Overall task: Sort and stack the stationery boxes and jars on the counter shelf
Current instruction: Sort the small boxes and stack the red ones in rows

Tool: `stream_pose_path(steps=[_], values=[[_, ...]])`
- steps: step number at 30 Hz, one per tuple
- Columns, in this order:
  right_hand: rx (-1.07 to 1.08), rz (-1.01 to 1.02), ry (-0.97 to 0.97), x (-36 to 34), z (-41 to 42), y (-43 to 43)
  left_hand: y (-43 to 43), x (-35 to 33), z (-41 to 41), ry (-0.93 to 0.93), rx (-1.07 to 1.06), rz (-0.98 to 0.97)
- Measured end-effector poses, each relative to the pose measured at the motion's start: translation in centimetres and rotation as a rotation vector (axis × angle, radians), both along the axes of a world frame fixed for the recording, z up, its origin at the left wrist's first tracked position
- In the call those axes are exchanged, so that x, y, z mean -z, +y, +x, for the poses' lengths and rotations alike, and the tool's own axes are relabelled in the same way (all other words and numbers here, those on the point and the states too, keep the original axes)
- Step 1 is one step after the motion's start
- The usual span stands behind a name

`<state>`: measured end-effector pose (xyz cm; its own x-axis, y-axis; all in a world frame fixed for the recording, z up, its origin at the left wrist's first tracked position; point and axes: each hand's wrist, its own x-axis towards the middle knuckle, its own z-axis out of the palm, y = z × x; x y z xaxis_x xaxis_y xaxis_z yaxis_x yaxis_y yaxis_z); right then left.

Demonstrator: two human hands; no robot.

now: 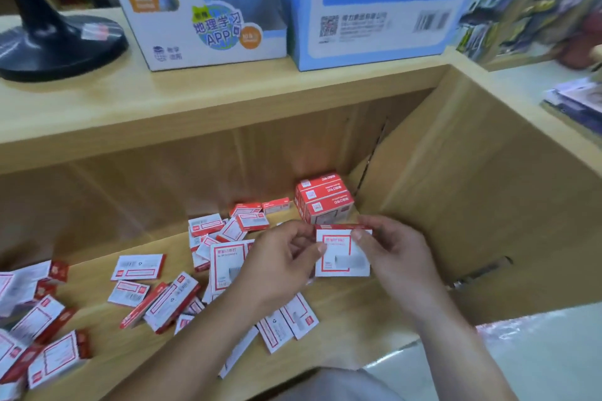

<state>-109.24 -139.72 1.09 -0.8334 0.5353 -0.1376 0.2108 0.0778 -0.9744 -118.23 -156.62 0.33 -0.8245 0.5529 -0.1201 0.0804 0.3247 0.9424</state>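
Both hands hold one small red-and-white staple box (338,257) above the lower wooden shelf (97,361). My left hand (283,257) pinches its left edge and my right hand (394,254) pinches its top right corner. Just behind it, in the shelf's back right corner, stands a neat stack of red boxes (324,200). Several more of the same small boxes (163,299) lie scattered loose over the shelf, from the middle out to the left edge. No jars are in view.
The upper shelf board (195,107) overhangs the compartment. On it stand a black lamp base (55,42), a white globe carton (202,10) and a blue carton (374,3). A wooden side wall (472,205) closes the right.
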Motion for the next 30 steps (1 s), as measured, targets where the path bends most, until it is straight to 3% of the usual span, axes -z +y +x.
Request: stream_pose_path(steps=[4,7,12,16,24,30], values=[[-0.007,0.316,-0.022,1.4,-0.4,-0.9,1.9,2.0,-0.6,0.097,-0.039,-0.022],[0.097,0.358,0.000,2.5,-0.3,-1.6,2.7,3.1,-0.7,0.179,-0.028,-0.025],[0.161,0.152,0.032,4.2,-1.0,-2.7,1.3,3.2,-0.4,0.565,0.010,-0.154],[0.212,0.117,0.048,4.0,-2.1,-2.8,-2.6,4.0,-1.1,0.740,-0.043,-0.289],[0.142,-0.062,-0.027,3.6,-3.7,-1.8,-5.4,4.4,-1.2,0.790,0.032,-0.541],[0.097,-0.002,-0.058,3.7,-3.5,-2.0,-4.1,2.9,-1.2,0.776,0.097,-0.686]])
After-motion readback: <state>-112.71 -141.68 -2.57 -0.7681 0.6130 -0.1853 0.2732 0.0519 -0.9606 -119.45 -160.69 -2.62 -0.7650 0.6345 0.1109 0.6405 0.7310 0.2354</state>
